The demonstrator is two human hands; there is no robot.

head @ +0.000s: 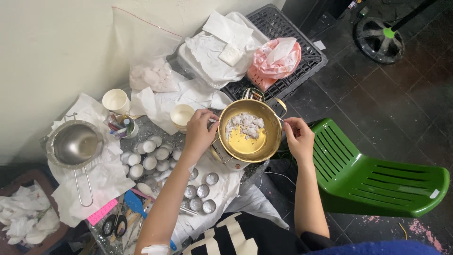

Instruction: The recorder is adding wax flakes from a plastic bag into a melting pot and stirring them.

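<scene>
**Both hands on the rim of the brass bowl, one to each side**

The shiny brass-coloured round metal bowl (248,134) sits at the centre of the frame, and I have it flanked. My left hand (199,133) is on its left rim, fingers curled together and pinched around the rim or a small handle there (my knuckles hide the exact contact, so I cannot tell which). My right hand (298,137) is on the right side, thumb and forefinger closed on a thin wire-like handle (283,121) that sticks out from the bowl toward the right of the frame.

So the bowl lies between my two hands, the line from grip to grip running left to right across the picture, and neither hand is nearer than the other. Both touch it.

Inside the bowl, a heap of white waxy chunks (244,124) lies against the upper wall, with a yellowish pool below them. The bowl rests on top of a silver metal pot (227,159), whose side shows at the bowl's lower left.

Just left of my left wrist stand many small round silver cups (151,158) on crumpled white paper (94,186). Further left is a steel strainer bowl with a wire handle (75,144). A green slatted plastic chair (377,174) stands at lower right, close beside my right forearm.
</scene>
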